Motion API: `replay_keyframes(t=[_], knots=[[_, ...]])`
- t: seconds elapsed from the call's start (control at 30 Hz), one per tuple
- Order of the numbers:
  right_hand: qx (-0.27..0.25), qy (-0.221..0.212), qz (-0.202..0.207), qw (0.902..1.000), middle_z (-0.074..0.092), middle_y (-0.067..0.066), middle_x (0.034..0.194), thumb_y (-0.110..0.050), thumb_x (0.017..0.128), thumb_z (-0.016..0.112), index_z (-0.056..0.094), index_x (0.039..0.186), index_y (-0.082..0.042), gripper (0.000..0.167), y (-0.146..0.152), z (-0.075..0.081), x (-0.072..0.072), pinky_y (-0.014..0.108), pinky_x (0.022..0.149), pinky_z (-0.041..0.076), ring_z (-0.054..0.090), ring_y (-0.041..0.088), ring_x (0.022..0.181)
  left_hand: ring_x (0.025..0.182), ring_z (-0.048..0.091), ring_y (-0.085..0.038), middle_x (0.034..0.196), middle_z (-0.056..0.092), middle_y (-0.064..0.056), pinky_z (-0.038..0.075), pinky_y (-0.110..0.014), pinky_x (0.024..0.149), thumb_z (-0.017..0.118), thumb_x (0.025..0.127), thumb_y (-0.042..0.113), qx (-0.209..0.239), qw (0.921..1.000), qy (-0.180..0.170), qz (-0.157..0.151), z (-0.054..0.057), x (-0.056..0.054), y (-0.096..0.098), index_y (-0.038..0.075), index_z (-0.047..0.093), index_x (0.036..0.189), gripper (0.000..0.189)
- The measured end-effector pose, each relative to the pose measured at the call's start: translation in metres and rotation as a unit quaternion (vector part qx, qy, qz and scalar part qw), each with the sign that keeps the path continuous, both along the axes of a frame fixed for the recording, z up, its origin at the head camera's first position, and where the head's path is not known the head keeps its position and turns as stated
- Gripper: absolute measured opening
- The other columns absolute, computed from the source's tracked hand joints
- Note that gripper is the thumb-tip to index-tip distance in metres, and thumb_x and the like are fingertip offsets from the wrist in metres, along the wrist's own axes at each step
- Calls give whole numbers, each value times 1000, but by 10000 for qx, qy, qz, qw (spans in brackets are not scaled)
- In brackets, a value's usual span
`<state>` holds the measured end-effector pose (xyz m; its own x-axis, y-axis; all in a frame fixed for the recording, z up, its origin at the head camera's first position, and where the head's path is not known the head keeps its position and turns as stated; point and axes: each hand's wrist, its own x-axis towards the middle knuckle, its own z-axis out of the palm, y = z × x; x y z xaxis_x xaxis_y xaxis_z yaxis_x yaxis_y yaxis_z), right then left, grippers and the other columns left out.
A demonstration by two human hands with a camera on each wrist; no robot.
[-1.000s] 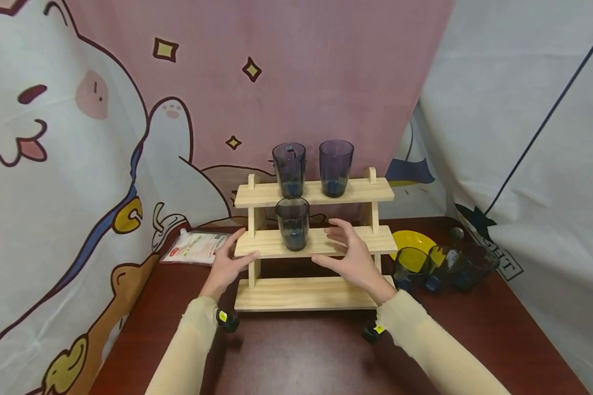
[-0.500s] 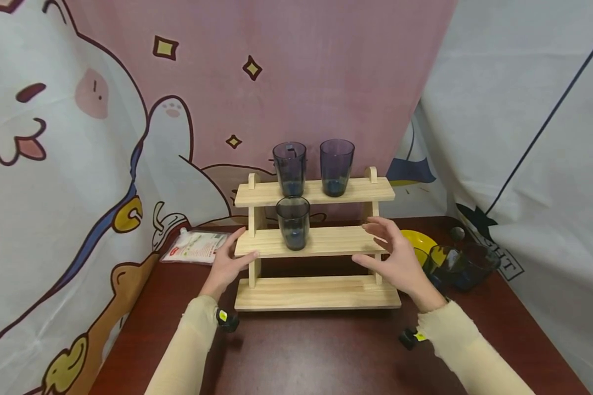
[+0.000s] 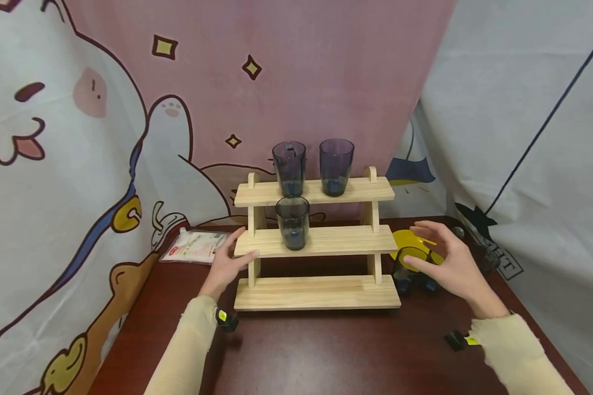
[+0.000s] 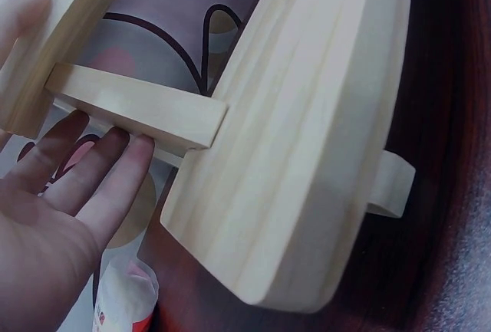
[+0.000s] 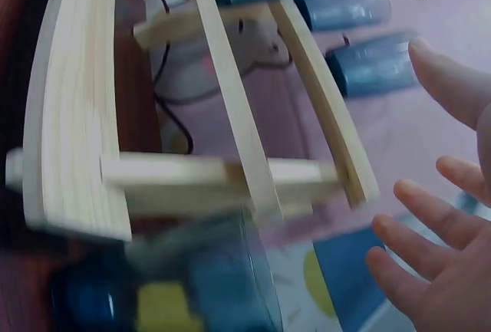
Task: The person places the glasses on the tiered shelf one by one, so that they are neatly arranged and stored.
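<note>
A three-tier wooden display rack [image 3: 336, 241] stands on the table. My left hand [image 3: 224, 266] holds the left end of its middle shelf, thumb at the front edge; in the left wrist view the other fingers [image 4: 115, 167] lie along the side upright. Two dark tinted glasses, a left one [image 3: 289, 170] and a right one [image 3: 336, 167], stand on the top shelf, and another glass [image 3: 294, 225] on the middle shelf. At the right, my right hand [image 3: 452, 266] spreads open over more glasses [image 3: 406, 274], partly hiding them, and grips none.
A yellow plate [image 3: 405, 241] lies behind the glasses at the right. A white printed packet [image 3: 195, 247] lies left of the rack. Printed cloth [image 3: 356, 77] hangs behind the dark red table [image 3: 301, 351] and along both sides.
My right hand has moved right, from beside the middle-shelf glass past the rack's right end to the glasses on the table. My left hand has stayed on the rack.
</note>
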<state>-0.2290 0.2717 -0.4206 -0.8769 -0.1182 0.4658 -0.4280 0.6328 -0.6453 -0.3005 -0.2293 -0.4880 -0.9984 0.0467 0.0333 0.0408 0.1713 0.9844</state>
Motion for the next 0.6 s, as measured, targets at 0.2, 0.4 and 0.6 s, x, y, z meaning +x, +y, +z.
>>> replay_keyframes(t=[0.2,0.4,0.6], knots=[[-84,4,-358,9993,61,18,141,-14,86,90,49,153,-11,79,35,-7,6,-1,96,36,47,-14,121,103,69,-23,136,56,-26,62,-45,87,83,92,13,31,10000,-19,-40,10,7,4,24,40,163,84],[-132,-42,-769,9969,60,4,142,-16,88,88,49,155,-16,77,72,-14,11,-2,95,34,45,-17,121,103,69,-24,136,56,-25,61,-50,90,83,93,14,-54,10000,-27,2,10,7,4,26,40,163,83],[55,-513,-1345,9896,55,-5,149,-32,91,85,43,160,-27,80,110,-27,13,-4,91,29,38,-24,114,105,69,-25,138,56,-25,60,-51,91,83,93,15,-80,9999,-73,20,10,6,4,27,39,163,84]])
